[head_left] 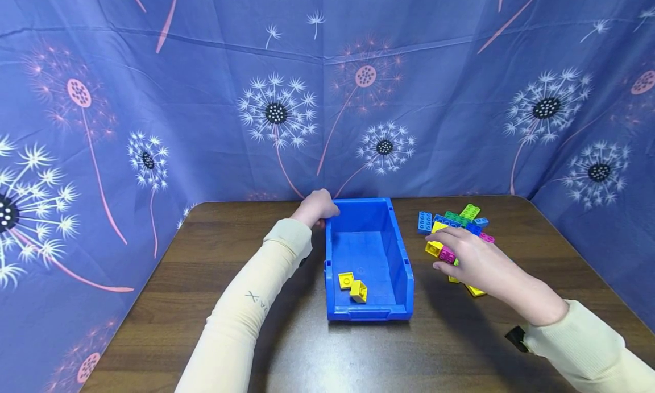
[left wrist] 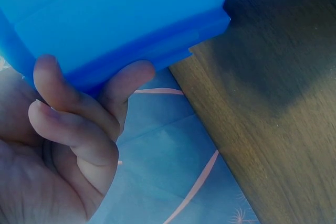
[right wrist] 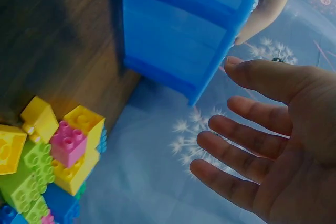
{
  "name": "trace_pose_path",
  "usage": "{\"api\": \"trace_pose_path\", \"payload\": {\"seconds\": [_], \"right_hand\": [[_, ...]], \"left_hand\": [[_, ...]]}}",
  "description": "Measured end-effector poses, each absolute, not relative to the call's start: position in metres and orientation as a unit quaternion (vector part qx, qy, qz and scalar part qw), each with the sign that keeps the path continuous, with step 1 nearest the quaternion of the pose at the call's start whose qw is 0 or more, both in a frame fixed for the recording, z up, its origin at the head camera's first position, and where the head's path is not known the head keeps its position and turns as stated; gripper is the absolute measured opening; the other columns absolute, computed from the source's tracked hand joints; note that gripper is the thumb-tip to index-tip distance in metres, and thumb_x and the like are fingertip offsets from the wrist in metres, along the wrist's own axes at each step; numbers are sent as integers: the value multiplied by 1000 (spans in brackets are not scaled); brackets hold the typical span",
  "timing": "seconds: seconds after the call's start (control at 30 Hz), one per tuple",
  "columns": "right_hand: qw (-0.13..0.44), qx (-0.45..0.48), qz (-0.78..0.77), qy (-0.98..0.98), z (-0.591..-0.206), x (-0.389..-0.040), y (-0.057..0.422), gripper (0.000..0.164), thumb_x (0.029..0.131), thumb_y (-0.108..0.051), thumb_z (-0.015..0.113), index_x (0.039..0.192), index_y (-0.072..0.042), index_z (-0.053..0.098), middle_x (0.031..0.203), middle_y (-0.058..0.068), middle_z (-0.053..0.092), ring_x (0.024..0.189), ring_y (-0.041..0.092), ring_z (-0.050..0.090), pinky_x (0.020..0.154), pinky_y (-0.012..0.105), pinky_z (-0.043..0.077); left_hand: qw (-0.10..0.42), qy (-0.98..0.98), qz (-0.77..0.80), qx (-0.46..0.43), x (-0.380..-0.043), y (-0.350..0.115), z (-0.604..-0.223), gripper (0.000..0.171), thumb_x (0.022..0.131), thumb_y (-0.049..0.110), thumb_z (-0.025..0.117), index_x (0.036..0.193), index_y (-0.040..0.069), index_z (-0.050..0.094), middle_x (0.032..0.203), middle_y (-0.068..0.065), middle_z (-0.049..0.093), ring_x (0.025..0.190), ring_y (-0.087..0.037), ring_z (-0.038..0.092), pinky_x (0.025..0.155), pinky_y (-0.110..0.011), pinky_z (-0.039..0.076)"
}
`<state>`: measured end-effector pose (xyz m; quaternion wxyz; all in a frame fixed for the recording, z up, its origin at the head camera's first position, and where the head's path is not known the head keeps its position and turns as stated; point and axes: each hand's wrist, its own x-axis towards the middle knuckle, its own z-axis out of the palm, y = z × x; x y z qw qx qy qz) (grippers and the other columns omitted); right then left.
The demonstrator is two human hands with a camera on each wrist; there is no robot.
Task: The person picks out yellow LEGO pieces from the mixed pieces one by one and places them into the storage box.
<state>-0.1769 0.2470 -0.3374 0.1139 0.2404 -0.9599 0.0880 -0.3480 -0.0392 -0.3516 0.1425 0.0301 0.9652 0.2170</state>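
A blue plastic bin point(head_left: 358, 251) stands on the table, with two yellow bricks point(head_left: 359, 291) lying near its front end. At the bin's far left corner, my left hand point(head_left: 314, 208) grips the rim; the left wrist view shows curled fingers point(left wrist: 131, 80) at the bin's edge. My right hand point(head_left: 476, 259) hovers over a heap of toy bricks to the right of the bin. Its fingers are spread and hold nothing in the right wrist view. Under it are a pink brick point(right wrist: 69, 142), yellow bricks point(right wrist: 84, 124) and a lime green brick point(right wrist: 21, 184), partly hidden from the head view.
The brown wooden table point(head_left: 215, 251) ends at the back against a blue curtain point(head_left: 204, 97) with a dandelion print. A light blue brick point(head_left: 425, 222) lies at the heap's left, and a lime green brick point(head_left: 469, 211) at its far side.
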Motion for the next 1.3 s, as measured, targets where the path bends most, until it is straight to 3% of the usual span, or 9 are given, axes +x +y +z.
{"api": "trace_pose_path", "payload": {"seconds": [0.2,0.53,0.83,1.03,1.3], "right_hand": [[81,198,83,-973,-344,-173,254,50,72,-23,82,114,-4,63,112,20,62,106,41,57,78,55,51],[81,207,94,-970,-368,-171,269,49,69,-21,83,110,-2,64,106,16,66,97,35,63,78,51,52],[59,186,91,-976,-381,-173,276,48,69,-23,83,110,-4,65,113,20,63,101,38,61,78,53,52],[32,175,91,-980,-392,-178,280,48,69,-22,84,109,-3,65,110,18,65,103,39,60,82,55,50],[37,183,87,-979,-404,-183,287,46,68,-20,84,107,-2,66,105,17,66,97,36,62,80,53,51]], "left_hand": [[139,968,205,35,-349,-39,-351,27,89,25,59,101,1,59,58,-7,58,43,-15,57,39,-23,43],[143,968,205,33,-349,-39,-351,30,89,26,59,105,1,58,59,-8,58,54,-20,66,39,-23,43],[145,968,201,32,-348,-39,-351,29,89,26,59,103,2,58,57,-6,57,43,-14,56,39,-22,42],[148,966,210,32,-347,-39,-350,28,90,26,59,104,2,57,57,-7,56,42,-15,56,39,-22,42],[151,964,218,21,-345,-38,-348,30,90,28,60,105,2,58,60,-9,58,46,-17,58,39,-23,42]]}}
